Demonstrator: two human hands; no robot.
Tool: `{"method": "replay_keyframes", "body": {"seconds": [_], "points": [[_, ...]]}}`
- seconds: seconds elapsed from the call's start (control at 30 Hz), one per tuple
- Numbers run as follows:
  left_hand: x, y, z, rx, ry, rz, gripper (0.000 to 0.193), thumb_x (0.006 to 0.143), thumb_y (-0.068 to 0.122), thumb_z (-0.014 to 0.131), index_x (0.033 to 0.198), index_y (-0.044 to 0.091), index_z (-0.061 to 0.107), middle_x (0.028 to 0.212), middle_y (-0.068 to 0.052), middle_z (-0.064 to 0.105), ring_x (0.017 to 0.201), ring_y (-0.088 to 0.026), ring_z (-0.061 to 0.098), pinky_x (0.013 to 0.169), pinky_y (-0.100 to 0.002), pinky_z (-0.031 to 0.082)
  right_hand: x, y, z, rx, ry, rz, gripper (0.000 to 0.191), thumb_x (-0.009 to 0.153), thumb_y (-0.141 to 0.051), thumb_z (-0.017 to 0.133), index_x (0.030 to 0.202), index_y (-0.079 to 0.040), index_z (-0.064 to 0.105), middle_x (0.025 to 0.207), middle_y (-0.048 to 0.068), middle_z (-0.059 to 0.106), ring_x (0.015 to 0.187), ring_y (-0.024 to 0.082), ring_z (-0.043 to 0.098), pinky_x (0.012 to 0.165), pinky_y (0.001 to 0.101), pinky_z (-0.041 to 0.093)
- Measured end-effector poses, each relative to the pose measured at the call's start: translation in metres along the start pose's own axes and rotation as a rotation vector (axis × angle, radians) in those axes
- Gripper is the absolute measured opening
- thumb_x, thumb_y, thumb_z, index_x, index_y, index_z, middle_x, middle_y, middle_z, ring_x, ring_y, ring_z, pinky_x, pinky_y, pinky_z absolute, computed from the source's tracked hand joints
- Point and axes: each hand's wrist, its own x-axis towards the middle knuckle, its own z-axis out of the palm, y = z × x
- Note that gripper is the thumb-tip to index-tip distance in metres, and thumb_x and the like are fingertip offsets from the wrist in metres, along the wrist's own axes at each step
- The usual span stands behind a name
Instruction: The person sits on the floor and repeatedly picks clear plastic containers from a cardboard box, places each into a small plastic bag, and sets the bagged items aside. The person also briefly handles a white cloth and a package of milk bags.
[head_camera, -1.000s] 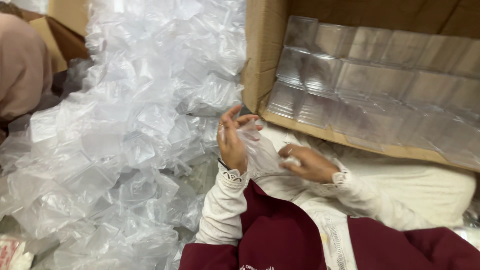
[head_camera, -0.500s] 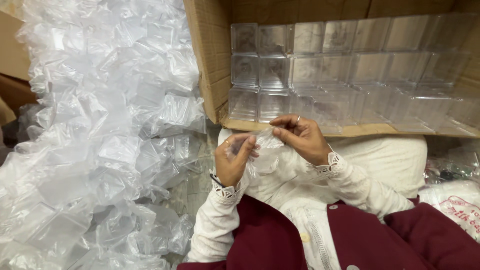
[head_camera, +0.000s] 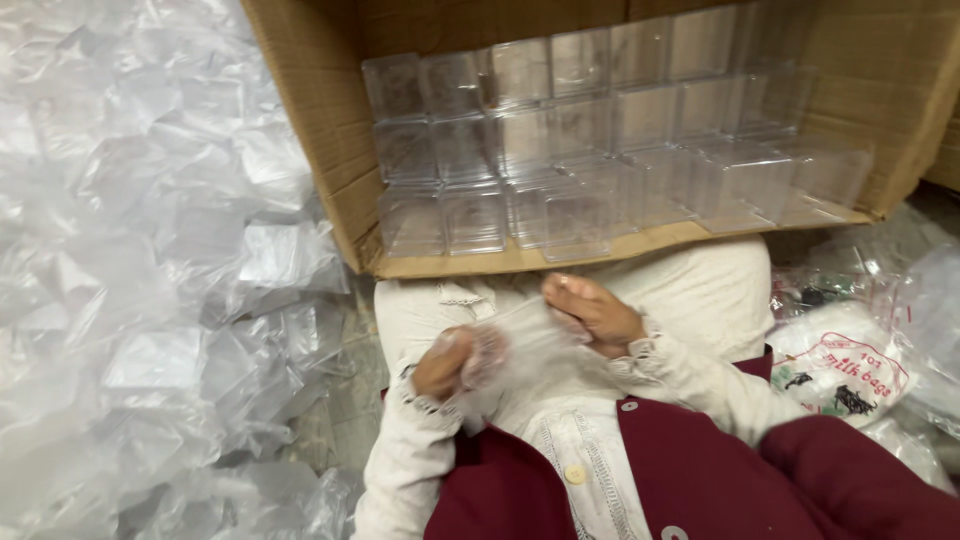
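Clear plastic bag (head_camera: 515, 350) is lying over the lap, stretched between both hands. Left hand (head_camera: 445, 362) is closing around its lower end; right hand (head_camera: 592, 310) is pinching its upper edge. Cardboard box (head_camera: 330, 150) of clear plastic containers (head_camera: 560, 160) is sitting just beyond; loose bags (head_camera: 150, 300) are piling at left.

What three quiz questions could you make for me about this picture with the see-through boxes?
1. True or false: the brown cardboard carton lies on its side, holding stacked clear plastic boxes.
2. What do the left hand and right hand hold between them?
3. Where is the heap of crumpled clear plastic bags: A. left of the carton, B. inside it?

Key: 1. true. 2. A thin clear plastic bag. 3. A.
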Motion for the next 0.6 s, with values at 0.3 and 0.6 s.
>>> {"method": "replay_keyframes", "body": {"seconds": [0.3,0.6], "points": [[0.159,-0.032,-0.056,0.861,0.412,0.093,0.029,0.098,0.023,0.061,0.121,0.007,0.067,0.104,-0.010,0.074,0.087,-0.018,0.067,0.077,-0.030,0.054,-0.009,-0.072,-0.066,-1.299,0.735,-0.539,0.022,0.100,-0.013,0.064,0.116,0.001,0.072,0.084,0.008,0.070,0.069,0.010,0.062,0.061,0.0266,0.050],[0.183,-0.066,-0.058,0.482,0.543,0.181,0.029,0.109,0.029,0.057,0.113,0.006,0.074,0.095,-0.002,0.071,0.083,-0.009,0.063,0.072,-0.024,0.050,0.029,-0.038,-0.104,-0.523,0.628,-0.503,0.022,0.110,-0.013,0.061,0.090,-0.004,0.061,0.076,-0.001,0.059,0.063,0.007,0.048,0.056,0.0268,0.040]]}}
